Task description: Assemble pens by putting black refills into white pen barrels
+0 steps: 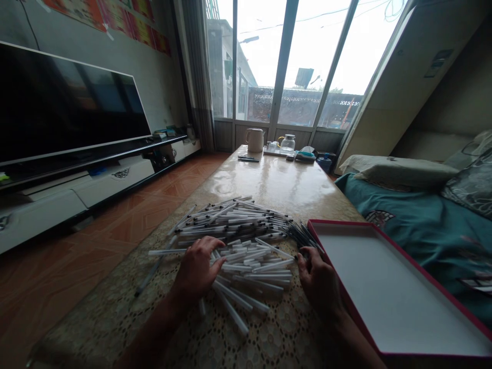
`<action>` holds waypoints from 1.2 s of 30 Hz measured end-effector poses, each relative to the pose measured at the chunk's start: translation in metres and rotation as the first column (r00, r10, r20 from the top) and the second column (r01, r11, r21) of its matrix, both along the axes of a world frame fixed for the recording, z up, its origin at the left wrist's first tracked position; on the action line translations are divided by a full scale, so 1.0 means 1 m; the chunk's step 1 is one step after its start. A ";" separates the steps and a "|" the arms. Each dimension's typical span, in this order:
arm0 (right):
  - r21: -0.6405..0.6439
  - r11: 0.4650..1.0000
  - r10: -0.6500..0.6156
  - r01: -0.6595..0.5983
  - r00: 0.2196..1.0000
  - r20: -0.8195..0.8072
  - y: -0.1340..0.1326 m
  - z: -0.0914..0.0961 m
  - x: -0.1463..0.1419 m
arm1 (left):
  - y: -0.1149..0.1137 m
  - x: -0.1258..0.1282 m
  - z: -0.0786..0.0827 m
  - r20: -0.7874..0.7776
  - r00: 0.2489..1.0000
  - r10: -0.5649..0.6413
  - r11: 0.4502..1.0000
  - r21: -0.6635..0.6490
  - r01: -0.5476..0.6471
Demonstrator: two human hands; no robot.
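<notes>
My left hand (pixel 200 264) reaches over the near side of a pile of white pen barrels (pixel 246 256), its thumb and index finger apart with barrels showing between them. One barrel (pixel 165 252) sticks out to the left, beside the knuckles. My right hand (pixel 317 277) is curled at the right end of the pile, against a bunch of thin dark pen refills (pixel 302 233). A small black tip lies at its thumb; whatever the fingers pinch is hidden. Farther back are many barrels with dark ends (pixel 238 218).
A shallow red-rimmed box (pixel 392 287) with a white inside lies right of my right hand. The long table (pixel 226 179) carries a beige jug (pixel 254 140), a glass pitcher (pixel 287 143) and a tissue pack (pixel 306 154) at its far end. A teal-covered seat (pixel 369 197) stands along the right.
</notes>
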State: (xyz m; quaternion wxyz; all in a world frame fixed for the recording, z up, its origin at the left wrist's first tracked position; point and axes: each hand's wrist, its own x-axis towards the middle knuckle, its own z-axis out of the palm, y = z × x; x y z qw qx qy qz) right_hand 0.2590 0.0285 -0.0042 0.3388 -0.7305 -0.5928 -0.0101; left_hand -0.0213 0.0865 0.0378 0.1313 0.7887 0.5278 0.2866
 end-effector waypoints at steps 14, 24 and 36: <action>-0.031 0.999 0.037 -0.038 0.999 -0.039 -0.001 0.001 -0.001 | 0.046 -0.014 0.000 -0.424 0.901 0.089 0.996 0.054 -0.073; -0.031 0.997 0.072 -0.074 0.996 -0.043 -0.002 0.000 -0.002 | 0.046 -0.013 -0.016 -0.408 0.912 0.036 0.979 0.196 0.049; 0.014 0.944 0.328 -0.328 0.941 -0.079 -0.007 0.009 -0.015 | 0.015 0.016 0.012 -0.186 0.951 -0.249 0.910 0.292 0.295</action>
